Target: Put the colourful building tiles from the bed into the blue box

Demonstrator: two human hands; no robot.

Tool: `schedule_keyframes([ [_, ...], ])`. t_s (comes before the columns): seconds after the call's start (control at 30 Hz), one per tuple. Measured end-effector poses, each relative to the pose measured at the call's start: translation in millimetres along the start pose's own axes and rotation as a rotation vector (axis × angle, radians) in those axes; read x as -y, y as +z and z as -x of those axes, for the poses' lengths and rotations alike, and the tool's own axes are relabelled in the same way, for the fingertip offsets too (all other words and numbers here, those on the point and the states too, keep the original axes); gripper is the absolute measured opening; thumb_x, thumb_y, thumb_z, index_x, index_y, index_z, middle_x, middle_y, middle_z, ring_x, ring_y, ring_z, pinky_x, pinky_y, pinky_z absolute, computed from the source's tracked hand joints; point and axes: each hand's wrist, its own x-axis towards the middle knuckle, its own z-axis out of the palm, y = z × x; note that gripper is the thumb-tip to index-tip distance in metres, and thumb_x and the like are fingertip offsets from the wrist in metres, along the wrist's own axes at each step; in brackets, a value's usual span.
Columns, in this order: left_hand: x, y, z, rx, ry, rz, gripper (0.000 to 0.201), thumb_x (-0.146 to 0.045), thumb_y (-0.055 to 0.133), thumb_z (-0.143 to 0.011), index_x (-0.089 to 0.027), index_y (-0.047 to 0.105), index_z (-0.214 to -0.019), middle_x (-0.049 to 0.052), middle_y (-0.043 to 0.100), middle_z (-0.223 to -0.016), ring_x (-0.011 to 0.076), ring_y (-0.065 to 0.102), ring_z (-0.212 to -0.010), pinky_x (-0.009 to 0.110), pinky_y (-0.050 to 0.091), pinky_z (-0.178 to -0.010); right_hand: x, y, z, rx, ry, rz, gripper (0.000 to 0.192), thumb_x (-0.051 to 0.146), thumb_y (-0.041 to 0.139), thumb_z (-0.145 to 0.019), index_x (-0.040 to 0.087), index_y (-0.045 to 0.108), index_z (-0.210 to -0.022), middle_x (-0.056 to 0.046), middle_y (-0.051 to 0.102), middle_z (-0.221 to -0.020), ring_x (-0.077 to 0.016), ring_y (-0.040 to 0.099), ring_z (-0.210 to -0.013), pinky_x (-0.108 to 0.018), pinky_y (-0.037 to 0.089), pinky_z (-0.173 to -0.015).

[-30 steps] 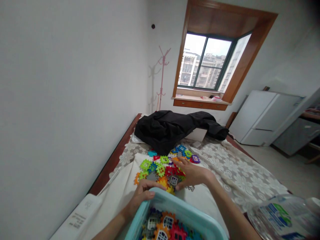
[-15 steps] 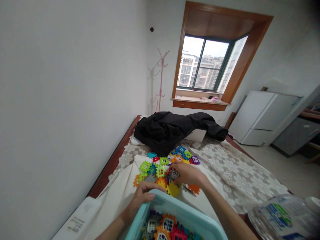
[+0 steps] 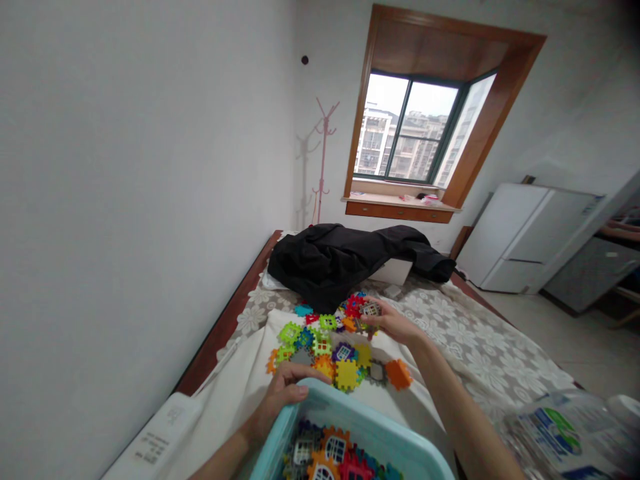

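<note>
My left hand grips the far rim of a light blue plastic basket that holds several coloured window-pattern building tiles. My right hand is stretched out over a pile of loose coloured tiles spread on a white cloth on the bed. Its fingers are closed on a small bunch of tiles, red and grey among them, lifted at the far side of the pile. An orange tile lies at the pile's right edge.
A black garment lies across the bed's far end. A lace bedspread covers the bed. A plastic bottle is near at lower right. A white fridge stands right, a pink coat stand by the window.
My right hand has gone from the near side of the pile to its far side, now holding tiles raised. The left hand stays on the basket rim.
</note>
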Motion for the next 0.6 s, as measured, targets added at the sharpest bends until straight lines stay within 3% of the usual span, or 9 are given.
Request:
schedule_keyframes([
  [0.13, 2, 0.7, -1, -0.028, 0.003, -0.025, 0.046, -0.047, 0.075, -0.074, -0.016, 0.084, -0.106, 0.011, 0.080, -0.093, 0.0292, 0.068, -0.087, 0.034, 0.052, -0.074, 4, -2, 5, 0.016, 0.009, -0.297, 0.052, 0.027, 0.089, -0.078, 0.023, 0.060, -0.122, -0.003, 0.075, -0.098, -0.0194, 0.074, -0.076, -0.030, 0.065, -0.059],
  [0.3, -2, 2.6, 1, -0.029, 0.022, -0.062, 0.045, -0.047, 0.073, -0.076, -0.016, 0.084, -0.106, 0.012, 0.080, -0.099, 0.0305, 0.069, -0.091, 0.035, 0.052, -0.077, 10, -2, 7, 0.071, -0.007, -0.450, 0.034, 0.034, 0.083, -0.086, 0.022, 0.065, -0.112, -0.007, 0.078, -0.104, -0.0225, 0.077, -0.088, -0.036, 0.068, -0.071],
  [0.47, -7, 2.1, 2, -0.025, 0.014, -0.065, 0.044, -0.047, 0.073, -0.076, -0.015, 0.084, -0.105, 0.011, 0.079, -0.093, 0.0301, 0.069, -0.089, 0.034, 0.053, -0.077, 14, 3, 6, 0.082, -0.034, -0.519, 0.035, 0.037, 0.068, -0.098, 0.024, 0.064, -0.129, -0.010, 0.072, -0.135, -0.0263, 0.073, -0.114, -0.042, 0.066, -0.088],
  [0.6, -6, 2.5, 2, -0.027, 0.011, -0.038, 0.045, -0.047, 0.076, -0.075, -0.016, 0.083, -0.107, 0.011, 0.080, -0.097, 0.0291, 0.069, -0.089, 0.033, 0.054, -0.076, 13, 8, 2, 0.057, -0.029, -0.566, 0.034, 0.038, 0.054, -0.104, 0.023, 0.062, -0.134, -0.010, 0.068, -0.143, -0.0254, 0.069, -0.124, -0.046, 0.061, -0.100],
])
